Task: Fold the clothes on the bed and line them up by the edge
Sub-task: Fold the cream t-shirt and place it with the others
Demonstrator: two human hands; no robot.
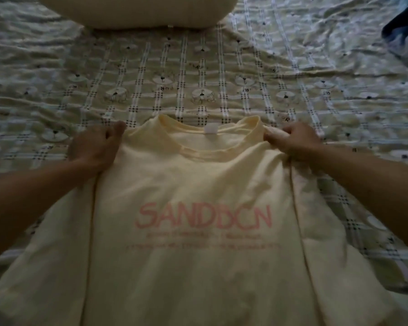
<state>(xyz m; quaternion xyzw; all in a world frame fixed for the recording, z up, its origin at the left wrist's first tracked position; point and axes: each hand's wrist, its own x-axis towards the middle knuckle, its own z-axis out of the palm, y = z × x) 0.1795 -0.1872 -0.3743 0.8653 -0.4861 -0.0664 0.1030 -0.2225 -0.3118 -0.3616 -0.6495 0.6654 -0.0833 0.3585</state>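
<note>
A pale yellow T-shirt lies front-up on the bed, filling the near part of the view, its hem running out of the bottom of the frame. Pink lettering crosses the chest, with two lines of smaller pink text below it too blurred to read. Both sleeves spread outward to either side, and a lengthwise crease runs down each side of the body. Farther up, the two bare forearms reach in from the lower corners to the shoulders of the shirt. The left hand rests on the left shoulder seam with the fingers curled into a closed grip on the cloth, thumb pointing away toward the collar. The right hand is closed in a fist-like grip on a bunched fold of the right shoulder, pinching fabric between thumb and fingers. Between the hands the round collar lies open, with a small white label inside the back of the neck. Beyond the collar stretches the bed's wrinkled cover, printed with plaid stripes and small pale motifs. At the far edge sits a cream pillow, and in the far right corner a dark blue garment lies crumpled, well apart from the shirt.
</note>
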